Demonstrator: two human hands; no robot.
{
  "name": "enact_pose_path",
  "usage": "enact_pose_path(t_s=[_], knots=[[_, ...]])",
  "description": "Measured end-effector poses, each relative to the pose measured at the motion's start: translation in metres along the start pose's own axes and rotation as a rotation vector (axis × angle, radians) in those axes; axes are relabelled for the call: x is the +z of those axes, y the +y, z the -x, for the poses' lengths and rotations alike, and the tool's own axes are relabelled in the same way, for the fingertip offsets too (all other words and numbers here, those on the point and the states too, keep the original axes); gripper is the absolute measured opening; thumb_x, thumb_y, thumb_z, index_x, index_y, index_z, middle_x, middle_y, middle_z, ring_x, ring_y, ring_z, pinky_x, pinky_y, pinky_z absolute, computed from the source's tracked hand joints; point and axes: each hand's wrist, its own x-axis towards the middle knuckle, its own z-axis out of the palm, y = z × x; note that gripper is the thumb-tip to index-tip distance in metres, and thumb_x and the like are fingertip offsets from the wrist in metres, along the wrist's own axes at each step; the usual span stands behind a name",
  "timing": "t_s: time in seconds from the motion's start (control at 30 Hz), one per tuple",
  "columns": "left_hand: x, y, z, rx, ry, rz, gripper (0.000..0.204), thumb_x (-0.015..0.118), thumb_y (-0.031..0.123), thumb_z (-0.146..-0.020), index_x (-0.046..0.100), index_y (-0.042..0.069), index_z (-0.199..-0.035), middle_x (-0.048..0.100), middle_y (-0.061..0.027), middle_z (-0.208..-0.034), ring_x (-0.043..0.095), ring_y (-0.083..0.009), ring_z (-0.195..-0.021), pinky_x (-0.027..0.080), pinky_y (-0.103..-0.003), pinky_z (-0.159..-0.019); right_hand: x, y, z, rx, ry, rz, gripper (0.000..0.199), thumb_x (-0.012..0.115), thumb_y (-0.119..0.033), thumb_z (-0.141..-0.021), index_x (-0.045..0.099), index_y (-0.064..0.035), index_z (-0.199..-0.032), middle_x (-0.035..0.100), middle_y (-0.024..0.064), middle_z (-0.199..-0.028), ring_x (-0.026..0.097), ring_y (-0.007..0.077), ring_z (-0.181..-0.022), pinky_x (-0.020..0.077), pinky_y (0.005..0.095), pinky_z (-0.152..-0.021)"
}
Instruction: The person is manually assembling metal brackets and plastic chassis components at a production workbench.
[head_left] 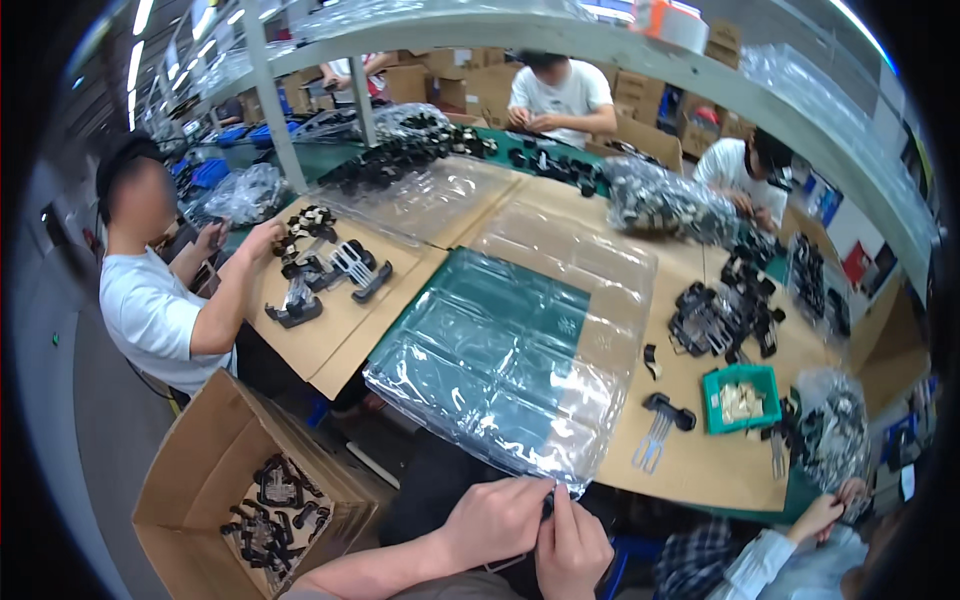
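At the table's near edge my left hand [497,522] and my right hand [574,550] meet, fingers pinched together. Between them is a small black part with a metal wire loop [507,563], mostly hidden by the fingers. Just beyond my fingertips lies a large clear plastic bag [480,350], spread flat over the green and cardboard-covered tabletop. On the right side of the table rests a black plastic piece with a wire bracket [657,430], and past it a heap of similar black pieces [722,315].
A green bin [712,405] holds small cream-coloured pieces. An open cardboard box [185,440] with several black pieces stands at lower left. Co-workers sit around the table; one [165,290] handles parts at left. A shelf beam [560,42] crosses above.
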Motion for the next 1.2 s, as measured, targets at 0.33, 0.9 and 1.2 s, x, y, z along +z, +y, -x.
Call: enact_pose_path(t_s=[0.33, 0.9, 1.2], knots=[[0.005, 0.0, 0.009, -0.094, -0.072, -0.127, 0.029, 0.07, 0.003, -0.08, 0.072, -0.002, -0.109, 0.077, -0.0116, -0.096, 0.073, -0.0266, -0.07, 0.058, -0.032, -0.062, 0.009, -0.004, -0.003, -0.012, -0.013, 0.008, 0.043, 0.075, -0.001, -0.086, 0.072, -0.0019, -0.129, 0.076, 0.0151, -0.109, 0.072, 0.0304, -0.085, 0.0584, 0.0358, -0.075], [-0.012, -0.005, 0.018, 0.101, -0.056, -0.138, 0.035, 0.069, 0.005, -0.083, 0.066, -0.006, -0.117, 0.074, -0.0097, -0.091, 0.067, -0.0218, -0.065, 0.054, -0.029, -0.059, 0.014, -0.005, 0.011, 0.061, 0.059, -0.09, 0.038, 0.072, 0.006, -0.086, 0.073, 0.0029, -0.124, 0.077, 0.0169, -0.105, 0.073, 0.0318, -0.085, 0.0594, 0.0365, -0.078], [-0.001, 0.004, 0.03, 0.128, -0.031, -0.055, 0.022, 0.066, 0.005, -0.089, 0.07, -0.004, -0.108, 0.071, -0.0089, -0.089, 0.063, -0.0194, -0.069, 0.051, -0.027, -0.061, 0.006, 0.006, 0.019, 0.289, -0.038, -0.293, 0.031, 0.066, 0.005, -0.088, 0.074, 0.0029, -0.118, 0.077, 0.016, -0.099, 0.072, 0.0307, -0.082, 0.0586, 0.035, -0.077]])
